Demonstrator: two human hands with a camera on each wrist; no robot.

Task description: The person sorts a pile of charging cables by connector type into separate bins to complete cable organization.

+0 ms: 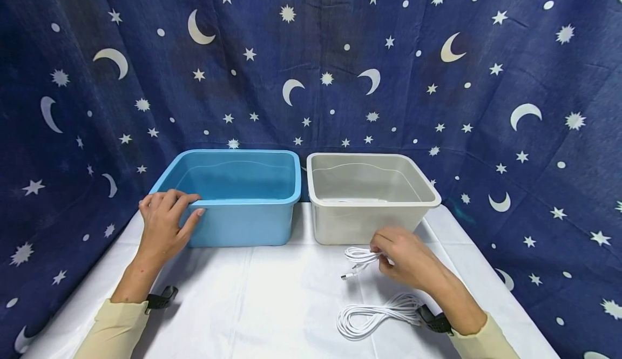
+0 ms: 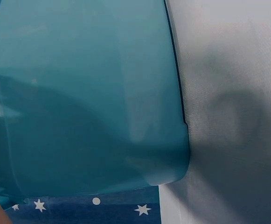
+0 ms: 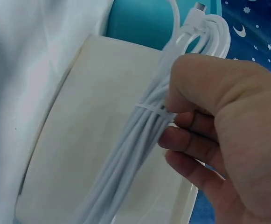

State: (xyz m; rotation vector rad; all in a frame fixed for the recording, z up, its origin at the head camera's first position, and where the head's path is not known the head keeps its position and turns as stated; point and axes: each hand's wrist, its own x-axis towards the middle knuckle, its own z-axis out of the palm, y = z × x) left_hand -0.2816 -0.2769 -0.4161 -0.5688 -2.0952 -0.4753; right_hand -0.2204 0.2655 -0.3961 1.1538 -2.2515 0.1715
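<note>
My left hand grips the near left rim of a blue plastic bin, fingers over the edge and thumb on the outside. In the left wrist view the bin's wall fills much of the picture, and only a sliver of the hand shows. Just in front of the grey-white bin, my right hand pinches a coiled white USB cable between thumb and fingers. A thin white tie wraps the cable's middle, and a metal plug shows at one end. A second coiled white cable lies on the table below my right wrist.
Both bins stand side by side at the back of a table with a white cloth. A dark blue curtain with moons and stars hangs behind and along the sides. Black straps with small devices sit on both wrists.
</note>
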